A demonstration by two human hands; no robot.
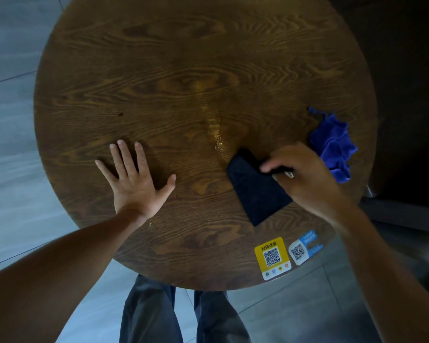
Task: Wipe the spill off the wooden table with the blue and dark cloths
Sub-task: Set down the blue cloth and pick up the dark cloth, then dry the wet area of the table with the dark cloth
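At the left of the frame, grey floor tiles are showing beyond the table's edge. Right of them the left hand (134, 179) is lying flat on the wooden table (139, 78), palm down with fingers spread wide and gripping nothing; it looks to be bracing the table rather than wiping.

Moving right, past centre, the spill (216, 127) is showing as a glossy, narrow streak running from the middle of the frame down toward the lower right, its lower end almost touching the upper corner of the dark cloth (255, 191). That cloth is lying folded flat, its long axis slanting from upper left to lower right. The right hand (305, 174) is closing its fingers on the cloth's upper right edge, so the wet streak lies up and to the left of those fingers. The right hand is clearly the nearer one; a push up and left along the streak seems the likely move.

Farther right, the blue cloth (332, 144) is sitting crumpled at the table's right rim, just beyond the right hand, unheld. Two QR stickers (273, 258) are sitting near the lower rim. The upper right of the room is dark.
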